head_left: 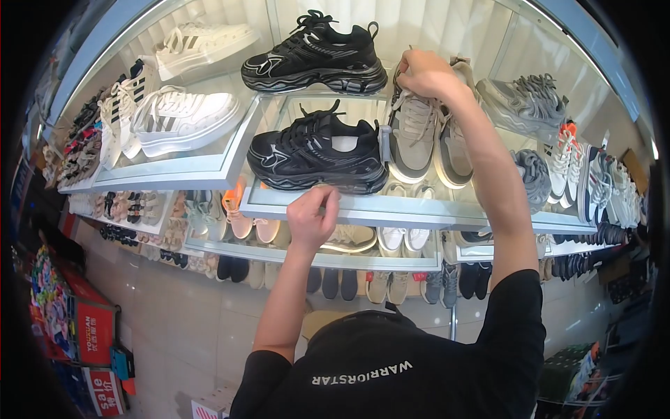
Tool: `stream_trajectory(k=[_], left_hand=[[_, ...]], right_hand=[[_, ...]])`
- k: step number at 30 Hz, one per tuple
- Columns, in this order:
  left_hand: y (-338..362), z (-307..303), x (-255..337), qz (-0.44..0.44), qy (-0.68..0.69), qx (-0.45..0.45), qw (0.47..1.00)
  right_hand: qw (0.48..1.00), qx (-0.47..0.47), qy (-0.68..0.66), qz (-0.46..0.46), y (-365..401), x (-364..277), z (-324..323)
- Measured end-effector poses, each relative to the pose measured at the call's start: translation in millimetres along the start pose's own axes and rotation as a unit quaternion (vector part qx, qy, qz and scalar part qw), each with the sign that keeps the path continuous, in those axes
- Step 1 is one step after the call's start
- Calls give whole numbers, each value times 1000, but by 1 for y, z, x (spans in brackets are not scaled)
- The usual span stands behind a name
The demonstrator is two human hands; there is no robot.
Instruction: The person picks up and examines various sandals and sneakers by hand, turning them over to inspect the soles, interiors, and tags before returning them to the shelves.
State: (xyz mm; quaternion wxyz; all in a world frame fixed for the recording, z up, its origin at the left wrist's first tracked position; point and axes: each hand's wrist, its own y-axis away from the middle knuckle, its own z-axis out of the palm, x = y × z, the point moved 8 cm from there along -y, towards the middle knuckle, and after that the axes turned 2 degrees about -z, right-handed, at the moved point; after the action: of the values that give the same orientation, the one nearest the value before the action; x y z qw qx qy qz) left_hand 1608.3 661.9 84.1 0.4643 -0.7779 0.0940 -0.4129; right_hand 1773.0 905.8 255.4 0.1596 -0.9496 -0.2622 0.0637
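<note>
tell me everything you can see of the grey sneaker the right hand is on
The grey sneaker is a chunky lace-up in grey and beige suede-like panels, with pale laces and a thick off-white sole. It sits on a lit shelf, toe pointing toward the camera, between a matching shoe and a black sneaker. The right hand grips its collar end.

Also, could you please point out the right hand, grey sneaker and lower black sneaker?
right hand (427, 74), head view, knuckles.
grey sneaker (412, 133), head view, laces.
lower black sneaker (307, 158), head view, side panel.
</note>
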Motion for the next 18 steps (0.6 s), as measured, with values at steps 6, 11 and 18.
stream_trajectory(k=[6,11,18], left_hand=[[2,0,-1,7,-13,-3,1000],[1,1,1,7,-15,-2,1000],[0,3,1,8,-29,-7,1000]], right_hand=[[998,-17,-23,-50,-1,-4,-8],[995,76,-35,-55,-54,33,-44],[992,-117,40,-34,-125,36,23]])
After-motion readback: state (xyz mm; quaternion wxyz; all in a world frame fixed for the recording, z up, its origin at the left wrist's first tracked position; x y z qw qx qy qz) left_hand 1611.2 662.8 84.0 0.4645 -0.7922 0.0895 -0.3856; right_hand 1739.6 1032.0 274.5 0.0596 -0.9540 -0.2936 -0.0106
